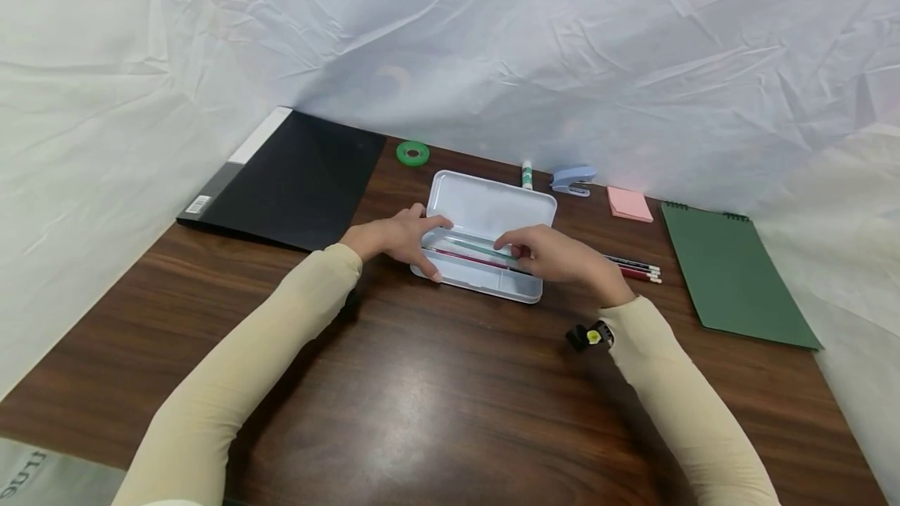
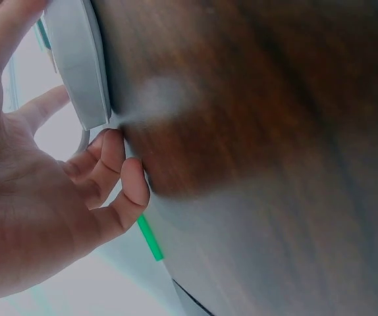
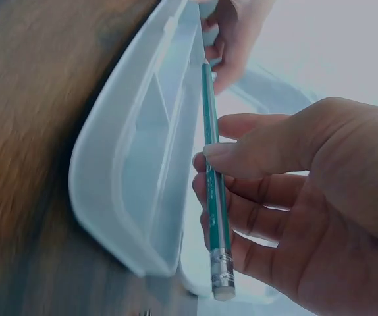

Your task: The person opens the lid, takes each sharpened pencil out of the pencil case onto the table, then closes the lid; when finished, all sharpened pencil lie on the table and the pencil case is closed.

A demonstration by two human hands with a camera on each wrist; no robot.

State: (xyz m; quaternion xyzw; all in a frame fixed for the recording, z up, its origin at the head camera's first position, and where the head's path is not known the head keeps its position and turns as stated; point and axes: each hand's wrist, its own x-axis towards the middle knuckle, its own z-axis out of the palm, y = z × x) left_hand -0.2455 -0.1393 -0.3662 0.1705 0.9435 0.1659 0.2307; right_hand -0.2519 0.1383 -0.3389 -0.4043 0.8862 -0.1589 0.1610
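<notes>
A white pencil case [image 1: 485,284] lies on the dark wood table, its lid [image 1: 485,201] folded back. At its left end my left hand [image 1: 404,236] holds it, thumb on the front rim and index finger by the lid; the other fingers curl beside the end in the left wrist view. Over the tray, my right hand [image 1: 551,252] pinches a green pencil [image 3: 212,171] between thumb and fingers, eraser end toward the right wrist camera. A red pencil [image 1: 474,258] runs along the inside of the case.
Several pencils [image 1: 636,272] lie right of the case. Behind it stand a glue stick [image 1: 526,176], a blue stapler [image 1: 573,179] and pink sticky notes [image 1: 629,204]. Green tape [image 1: 412,153] and a black folder [image 1: 302,178] are to the left; a green notepad [image 1: 734,276] lies far right.
</notes>
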